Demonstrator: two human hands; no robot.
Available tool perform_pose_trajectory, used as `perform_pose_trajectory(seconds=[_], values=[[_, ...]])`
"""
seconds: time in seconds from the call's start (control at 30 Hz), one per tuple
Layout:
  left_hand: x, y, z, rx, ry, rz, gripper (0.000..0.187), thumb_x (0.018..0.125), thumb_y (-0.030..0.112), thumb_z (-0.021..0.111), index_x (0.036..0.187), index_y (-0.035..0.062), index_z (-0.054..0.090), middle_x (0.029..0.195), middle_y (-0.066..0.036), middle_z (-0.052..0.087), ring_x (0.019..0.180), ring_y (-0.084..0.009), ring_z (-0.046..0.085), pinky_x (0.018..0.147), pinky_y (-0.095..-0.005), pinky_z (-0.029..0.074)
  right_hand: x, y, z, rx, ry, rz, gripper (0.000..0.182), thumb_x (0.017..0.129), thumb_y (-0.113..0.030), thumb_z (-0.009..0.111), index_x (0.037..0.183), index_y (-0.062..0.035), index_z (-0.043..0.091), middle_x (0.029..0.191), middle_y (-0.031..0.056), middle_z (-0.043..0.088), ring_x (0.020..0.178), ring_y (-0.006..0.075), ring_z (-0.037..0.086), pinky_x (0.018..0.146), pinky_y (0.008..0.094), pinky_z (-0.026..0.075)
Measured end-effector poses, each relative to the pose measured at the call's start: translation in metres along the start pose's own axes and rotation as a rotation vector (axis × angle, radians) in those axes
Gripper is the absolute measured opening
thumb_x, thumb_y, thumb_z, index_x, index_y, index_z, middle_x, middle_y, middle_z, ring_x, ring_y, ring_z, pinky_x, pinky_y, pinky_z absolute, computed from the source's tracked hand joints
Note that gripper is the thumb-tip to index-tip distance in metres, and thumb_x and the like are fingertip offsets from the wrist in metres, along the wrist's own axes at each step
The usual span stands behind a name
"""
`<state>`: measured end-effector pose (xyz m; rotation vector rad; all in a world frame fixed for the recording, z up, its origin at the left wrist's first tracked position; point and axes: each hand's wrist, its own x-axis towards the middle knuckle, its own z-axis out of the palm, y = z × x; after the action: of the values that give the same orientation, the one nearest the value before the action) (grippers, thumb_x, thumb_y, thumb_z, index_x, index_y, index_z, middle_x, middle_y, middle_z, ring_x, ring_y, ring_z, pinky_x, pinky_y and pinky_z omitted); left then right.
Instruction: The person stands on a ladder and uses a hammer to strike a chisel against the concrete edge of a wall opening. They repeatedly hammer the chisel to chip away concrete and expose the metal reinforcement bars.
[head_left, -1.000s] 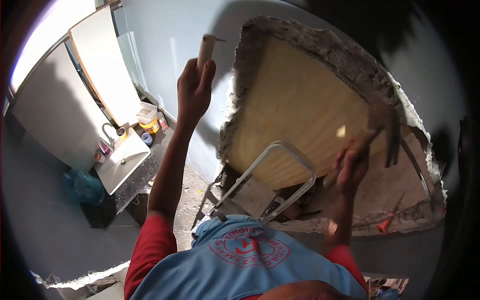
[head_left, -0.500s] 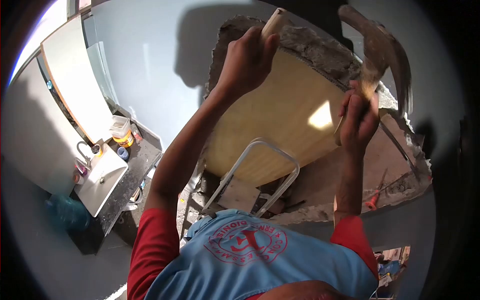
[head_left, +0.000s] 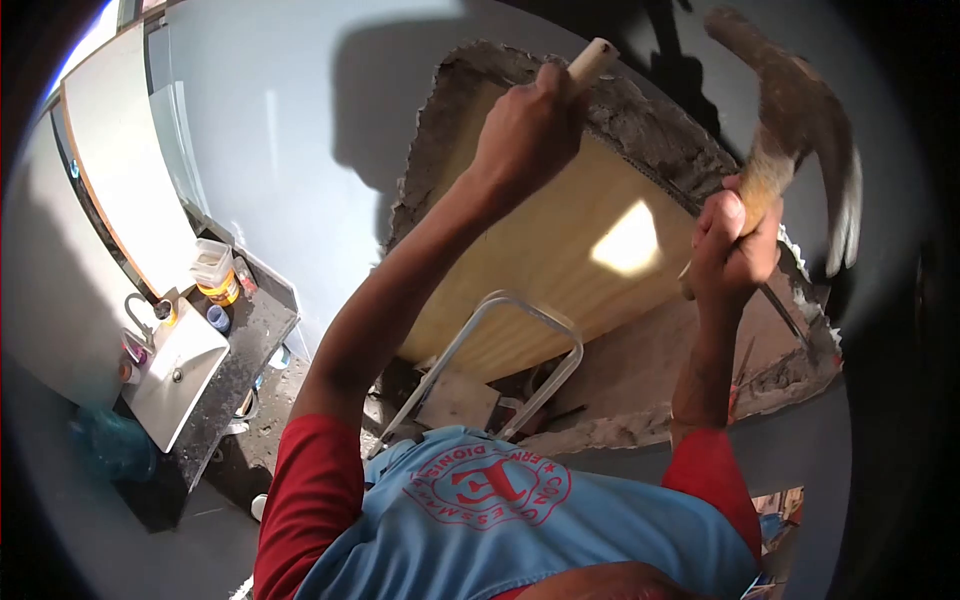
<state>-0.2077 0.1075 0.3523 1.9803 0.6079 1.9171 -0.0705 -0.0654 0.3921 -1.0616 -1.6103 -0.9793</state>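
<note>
My left hand (head_left: 525,125) is raised and closed around a pale wooden-handled tool (head_left: 592,55), held against the rough upper edge of a broken opening in the wall (head_left: 640,105). My right hand (head_left: 735,240) grips the wooden handle of a hammer (head_left: 800,110), whose dark head is lifted to the upper right, apart from the other tool. Behind the opening a light plywood board (head_left: 540,250) is exposed.
A metal ladder rail (head_left: 500,320) stands just below my arms. A white sink (head_left: 175,370) on a dark counter, with a plastic tub (head_left: 213,268) and small containers, lies at the left. Rubble lines the opening's lower ledge (head_left: 620,425).
Both hands have risen and shifted right. The left hand brought its tool to the opening's top edge, and the right hand swung the hammer up from low beside the ledge.
</note>
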Motion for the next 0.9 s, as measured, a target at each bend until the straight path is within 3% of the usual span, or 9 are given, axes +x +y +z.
perform_pose_trajectory(seconds=[0.07,0.17,0.47,0.53,0.6,0.67,0.77,0.8,0.9], values=[[0.000,0.006,0.000,0.015,0.000,-0.007,0.028,0.091,0.023,0.062,0.087,-0.0035,0.052,0.064,-0.025,0.060,0.063,-0.0458,0.062,0.055,-0.0502,0.049,0.003,-0.002,0.006,-0.045,0.002,-0.002,0.022,0.099,-0.021,0.053,0.099,0.0000,0.058,0.058,0.0026,0.053,0.048,0.0102,0.052,0.046,0.0246,0.041],[-0.003,0.000,0.003,0.037,-0.014,-0.009,0.029,0.092,0.024,0.061,0.087,-0.0028,0.051,0.065,-0.026,0.061,0.063,-0.0460,0.062,0.054,-0.0510,0.049,0.005,0.019,0.023,-0.346,-0.218,-0.163,0.026,0.096,-0.024,0.058,0.097,0.0025,0.056,0.067,0.0201,0.060,0.063,0.0380,0.063,0.056,0.0404,0.048],[-0.011,0.008,0.014,0.098,0.047,0.028,0.027,0.095,0.024,0.058,0.086,0.0005,0.047,0.068,-0.025,0.061,0.057,-0.0431,0.062,0.048,-0.0513,0.048,0.014,-0.023,-0.011,-0.197,-0.087,-0.099,0.021,0.099,-0.019,0.054,0.096,0.0014,0.059,0.063,0.0051,0.059,0.056,0.0102,0.058,0.051,0.0281,0.047],[-0.013,0.006,0.021,0.093,0.051,0.020,0.024,0.094,0.021,0.057,0.086,0.0009,0.047,0.071,-0.023,0.062,0.055,-0.0407,0.062,0.047,-0.0502,0.049,0.010,-0.006,-0.003,-0.380,-0.117,-0.329,0.024,0.099,-0.022,0.052,0.101,0.0017,0.057,0.066,0.0098,0.062,0.059,0.0203,0.063,0.055,0.0328,0.049],[-0.014,-0.003,0.034,0.151,0.019,0.148,0.022,0.093,0.019,0.056,0.087,0.0003,0.046,0.072,-0.021,0.061,0.055,-0.0390,0.062,0.047,-0.0489,0.050,0.018,-0.001,0.008,-0.509,-0.472,0.071,0.022,0.096,-0.022,0.060,0.097,0.0002,0.057,0.073,0.0184,0.064,0.066,0.0348,0.067,0.061,0.0426,0.051],[-0.033,0.015,0.035,0.298,-0.042,0.080,0.019,0.092,0.017,0.055,0.089,0.0006,0.046,0.073,-0.019,0.061,0.056,-0.0383,0.063,0.048,-0.0485,0.051,0.018,0.010,0.009,-0.436,-0.530,-0.015,0.024,0.096,-0.023,0.059,0.098,0.0004,0.055,0.072,0.0197,0.063,0.066,0.0390,0.065,0.061,0.0436,0.050],[-0.019,0.005,0.030,0.090,-0.026,0.007,0.022,0.093,0.020,0.056,0.089,0.0012,0.045,0.073,-0.020,0.061,0.056,-0.0397,0.063,0.049,-0.0483,0.051,0.015,-0.010,0.000,-0.183,-0.313,0.029,0.020,0.096,-0.020,0.058,0.094,-0.0008,0.055,0.070,0.0148,0.062,0.064,0.0292,0.066,0.058,0.0383,0.050],[-0.021,0.007,0.033,0.082,-0.034,0.009,0.022,0.093,0.020,0.056,0.089,0.0012,0.045,0.073,-0.020,0.061,0.056,-0.0397,0.063,0.049,-0.0483,0.051,0.005,-0.001,-0.008,-0.169,-0.222,-0.032,0.026,0.100,-0.021,0.050,0.098,0.0030,0.058,0.073,0.0058,0.060,0.059,0.0131,0.057,0.055,0.0254,0.045],[-0.018,0.012,0.027,0.054,-0.029,-0.046,0.025,0.093,0.022,0.058,0.089,0.0003,0.045,0.071,-0.022,0.062,0.057,-0.0412,0.062,0.049,-0.0491,0.050,0.007,0.005,-0.025,-0.021,-0.267,-0.220,0.029,0.100,-0.024,0.049,0.100,0.0033,0.058,0.073,0.0089,0.060,0.058,0.0108,0.056,0.054,0.0223,0.043]])
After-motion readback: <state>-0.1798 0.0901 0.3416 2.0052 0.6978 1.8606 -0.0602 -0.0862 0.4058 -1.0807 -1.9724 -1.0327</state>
